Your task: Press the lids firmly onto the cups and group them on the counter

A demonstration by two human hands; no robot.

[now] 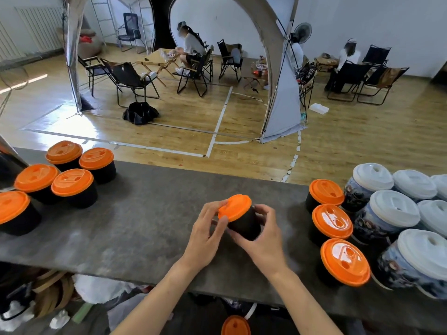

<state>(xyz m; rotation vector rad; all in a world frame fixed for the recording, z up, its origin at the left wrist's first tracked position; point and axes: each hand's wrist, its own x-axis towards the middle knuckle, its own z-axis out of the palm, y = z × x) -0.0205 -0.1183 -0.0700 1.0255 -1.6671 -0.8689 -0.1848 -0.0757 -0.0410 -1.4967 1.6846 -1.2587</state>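
Seating lid (234,206) on tilted cup (244,227): left grip (205,235) pinches lid rim, right grip (263,238) wraps cup; best press evenly all round.

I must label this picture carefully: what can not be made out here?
All in the head view:
- Held cup: whether its lid sits fully down; the left hand and right hand cover part of the rim.
- Far-left cup: cut by the left edge.
- Lowest orange lid: cut by the bottom edge; any cup beneath is unseen.
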